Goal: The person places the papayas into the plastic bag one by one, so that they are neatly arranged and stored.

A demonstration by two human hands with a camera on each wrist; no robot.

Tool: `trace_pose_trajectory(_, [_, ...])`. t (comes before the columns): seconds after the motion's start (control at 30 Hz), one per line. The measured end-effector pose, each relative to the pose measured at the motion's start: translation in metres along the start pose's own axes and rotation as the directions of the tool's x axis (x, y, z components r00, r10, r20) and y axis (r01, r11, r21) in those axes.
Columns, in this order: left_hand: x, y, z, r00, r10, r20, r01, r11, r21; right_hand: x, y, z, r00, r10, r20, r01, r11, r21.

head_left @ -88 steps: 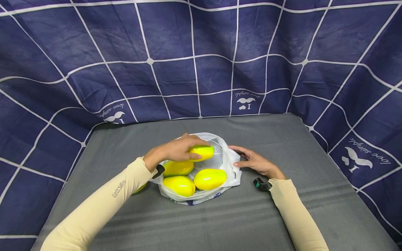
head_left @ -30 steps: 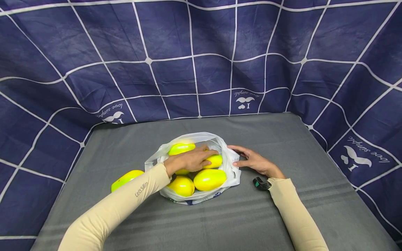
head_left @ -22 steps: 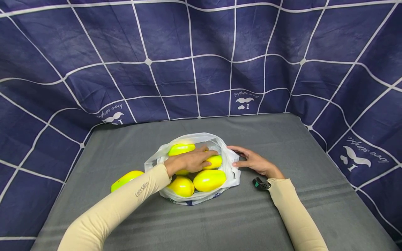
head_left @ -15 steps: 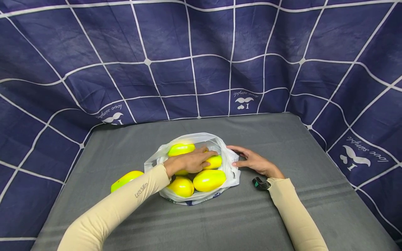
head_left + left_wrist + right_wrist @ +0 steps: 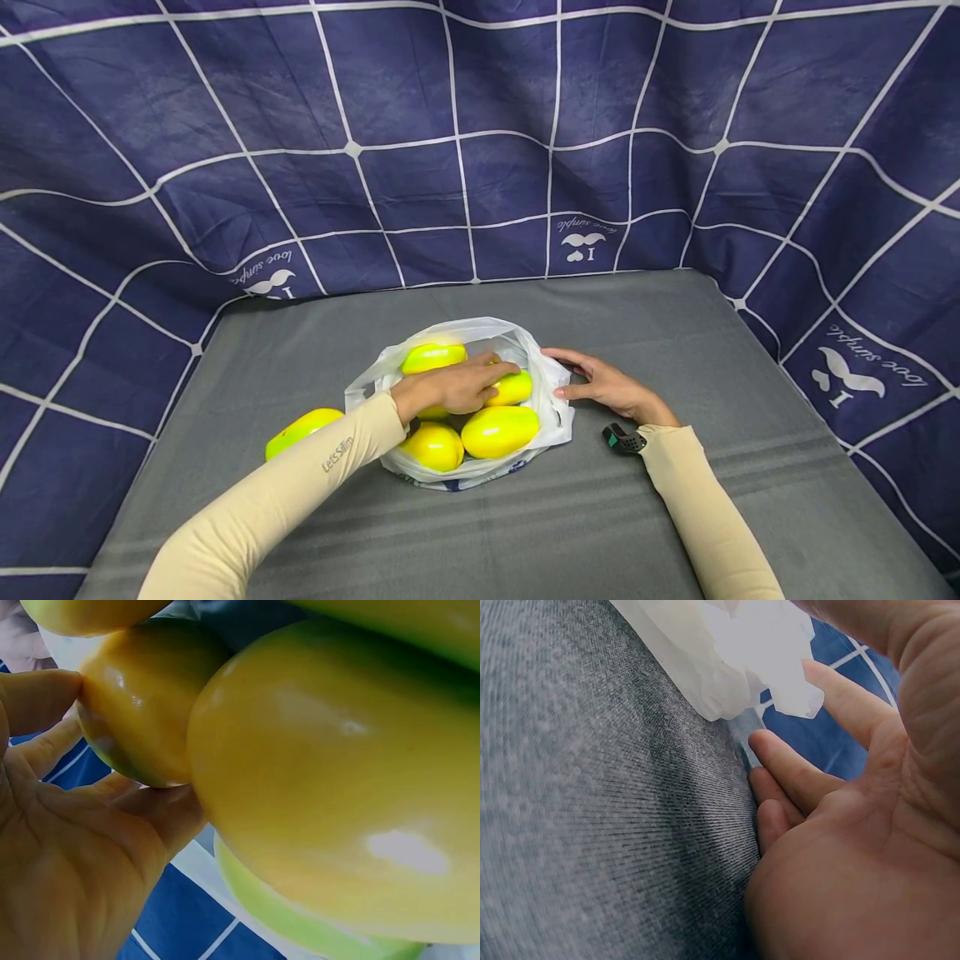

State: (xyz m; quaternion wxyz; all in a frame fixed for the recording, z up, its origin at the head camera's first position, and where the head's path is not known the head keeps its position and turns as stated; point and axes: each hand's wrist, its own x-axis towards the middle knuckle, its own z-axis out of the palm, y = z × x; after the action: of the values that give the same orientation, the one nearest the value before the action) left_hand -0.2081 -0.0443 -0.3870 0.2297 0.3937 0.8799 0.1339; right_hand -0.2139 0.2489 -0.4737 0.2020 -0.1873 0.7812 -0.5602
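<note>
An upright white plastic bag (image 5: 551, 421) holds several glossy yellow-green fruits shaped like papayas. My left hand (image 5: 450, 387) reaches into its mouth, thumb and fingers round a papaya (image 5: 513, 387) on the right side. In the left wrist view, thumb and fingertips touch opposite sides of that fruit, and a larger-looking papaya (image 5: 330, 757) fills the foreground. Another papaya (image 5: 501, 432) lies at the front of the bag. Against the bag's right rim, my right hand (image 5: 607, 387) touches the plastic with thumb and forefinger spread apart; the forefinger's tip is hidden behind plastic in the right wrist view.
One more papaya (image 5: 300, 429) lies outside the bag on the left, partly behind the left sleeve (image 5: 285, 492). Everything stands on a grey cloth-covered table (image 5: 600, 525). A blue curtain (image 5: 510, 183) with white lines rises along its back and sides.
From the bag's mouth, my left hand has moved right and down into it with the papaya. Over the last second both hands have stayed almost still.
</note>
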Motion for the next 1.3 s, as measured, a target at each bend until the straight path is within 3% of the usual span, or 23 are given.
trace_pose_trajectory(0.5, [-0.01,-0.002,-0.007,0.998,0.019,-0.062,-0.018,1.0,0.006,0.0,0.0,0.0,1.0,0.008,-0.001,-0.008,1.0,-0.005])
trace_pose_trajectory(0.77, [-0.029,-0.005,-0.023,0.988,0.049,-0.146,-0.054,0.998,-0.034,0.0,0.002,0.0,1.0,0.004,-0.008,-0.004,1.0,-0.011])
trace_pose_trajectory(0.97, [-0.051,-0.007,-0.034,0.959,0.092,-0.268,-0.105,0.994,-0.035,-0.001,0.002,0.0,1.0,0.004,-0.01,-0.004,1.0,-0.009])
trace_pose_trajectory(1.13, [-0.077,-0.009,-0.036,0.92,0.09,-0.381,-0.129,0.989,-0.078,-0.001,0.002,0.0,1.0,0.003,-0.008,-0.003,1.0,-0.012])
trace_pose_trajectory(1.3, [-0.104,-0.012,-0.034,0.878,0.05,-0.475,-0.12,0.985,-0.12,0.0,0.002,0.0,1.0,-0.001,-0.011,0.001,1.0,-0.012])
